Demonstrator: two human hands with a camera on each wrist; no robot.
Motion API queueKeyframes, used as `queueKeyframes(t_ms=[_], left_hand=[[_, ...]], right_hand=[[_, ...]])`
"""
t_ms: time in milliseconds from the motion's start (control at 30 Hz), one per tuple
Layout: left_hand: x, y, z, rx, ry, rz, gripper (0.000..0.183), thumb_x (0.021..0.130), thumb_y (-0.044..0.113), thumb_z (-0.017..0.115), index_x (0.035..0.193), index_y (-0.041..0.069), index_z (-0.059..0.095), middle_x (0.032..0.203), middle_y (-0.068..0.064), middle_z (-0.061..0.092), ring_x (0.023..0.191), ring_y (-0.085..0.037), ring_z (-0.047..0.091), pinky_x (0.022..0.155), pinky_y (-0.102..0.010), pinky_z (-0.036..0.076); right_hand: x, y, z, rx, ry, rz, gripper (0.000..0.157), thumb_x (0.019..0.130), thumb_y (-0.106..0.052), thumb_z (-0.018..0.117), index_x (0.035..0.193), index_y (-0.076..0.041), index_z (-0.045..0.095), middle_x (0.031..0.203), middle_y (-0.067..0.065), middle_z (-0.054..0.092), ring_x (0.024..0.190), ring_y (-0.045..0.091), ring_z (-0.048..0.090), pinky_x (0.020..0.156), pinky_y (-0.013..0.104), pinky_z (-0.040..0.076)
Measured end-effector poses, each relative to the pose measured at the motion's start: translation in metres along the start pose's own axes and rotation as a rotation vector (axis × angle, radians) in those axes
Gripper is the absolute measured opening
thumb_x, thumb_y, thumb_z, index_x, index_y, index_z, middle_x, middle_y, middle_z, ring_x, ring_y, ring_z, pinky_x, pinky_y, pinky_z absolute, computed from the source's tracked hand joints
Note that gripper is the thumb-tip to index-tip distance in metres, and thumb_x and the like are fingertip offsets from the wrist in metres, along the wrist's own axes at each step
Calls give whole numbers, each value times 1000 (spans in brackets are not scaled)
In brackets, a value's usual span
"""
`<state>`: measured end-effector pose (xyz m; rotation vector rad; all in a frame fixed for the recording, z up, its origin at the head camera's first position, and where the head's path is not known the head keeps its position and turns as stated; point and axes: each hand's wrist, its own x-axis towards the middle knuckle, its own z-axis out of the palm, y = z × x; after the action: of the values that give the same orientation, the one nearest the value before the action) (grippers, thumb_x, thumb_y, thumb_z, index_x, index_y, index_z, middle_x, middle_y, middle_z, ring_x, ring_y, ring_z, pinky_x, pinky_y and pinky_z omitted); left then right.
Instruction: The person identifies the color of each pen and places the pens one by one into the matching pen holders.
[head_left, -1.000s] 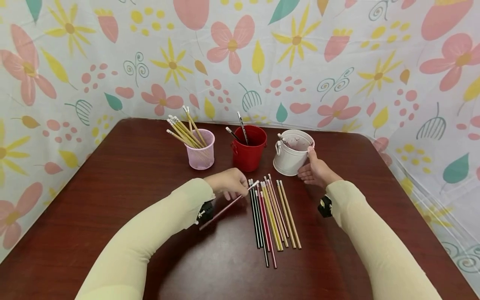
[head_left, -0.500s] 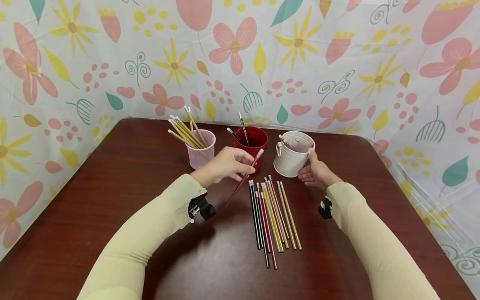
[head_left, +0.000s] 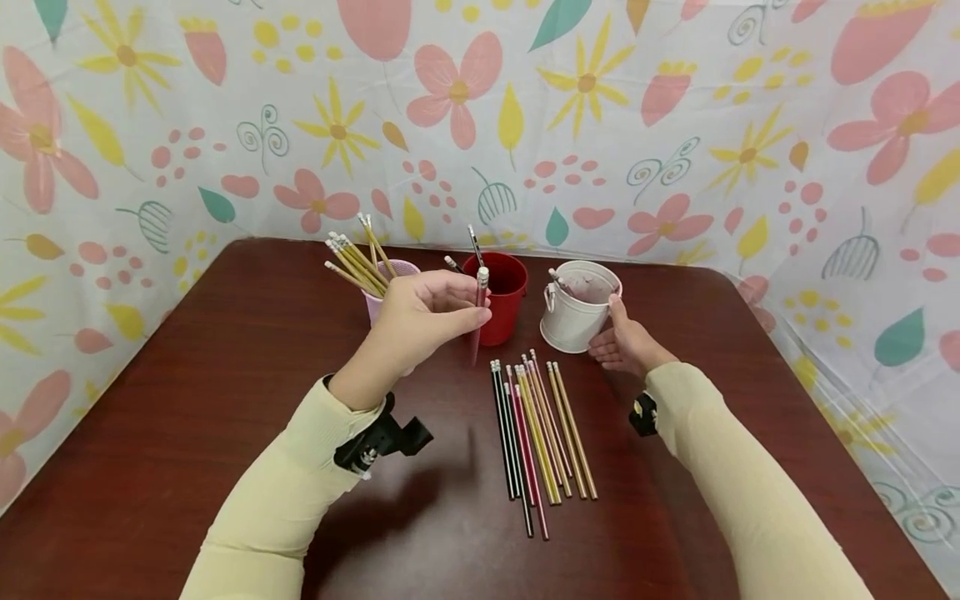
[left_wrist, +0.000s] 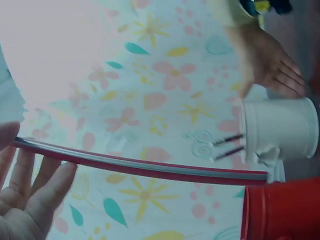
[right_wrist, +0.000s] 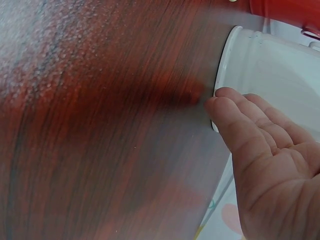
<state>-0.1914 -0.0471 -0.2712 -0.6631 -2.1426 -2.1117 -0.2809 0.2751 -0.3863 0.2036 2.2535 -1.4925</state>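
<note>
At the centre of the head frame, between thumb and fingers of the pinching left hand [head_left: 420, 317], a red pencil [head_left: 481, 293]. Stands nearly upright along its long axis, eraser up, just this side of the red bucket [head_left: 502, 321] (cannot tell how wide the gap). Crosses the left wrist frame from left edge toward lower right, free end by the red rim. Right of centre, farther from the pencil, a right hand [head_left: 630, 343], straight-fingered, gripping nothing, thumb against the white bucket [head_left: 567, 325]. Can read no brand, label or writing.
</note>
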Motion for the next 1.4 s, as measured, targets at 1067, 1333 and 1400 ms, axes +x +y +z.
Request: queueKeyframes(t_ms=[1067,1333,1400], left_hand=[[111,-66,95,57,94,-7,19,84,-1,71,101,-8,69,97,-20,70,89,-21,69,75,-20,53],[113,-79,92,294,67,-86,21,85,11,72,104,1,74,101,-9,71,97,-14,67,77,-19,52],[114,-81,91,334,55,-93,21,86,12,72,104,2,74,101,-8,71,97,-14,67,78,-19,52]], right_hand=[[-5,-3,1,4,26,15,107,91,-67,-4,127,25,39,132,40,43,118,42,50,100,48,42],[-4,-4,3,13,42,24,105,92,-66,-2,126,24,41,130,39,46,111,38,54,96,46,45],[-4,-4,3,16,39,26,106,92,-67,-1,126,24,41,130,39,45,113,38,54,97,46,45]])
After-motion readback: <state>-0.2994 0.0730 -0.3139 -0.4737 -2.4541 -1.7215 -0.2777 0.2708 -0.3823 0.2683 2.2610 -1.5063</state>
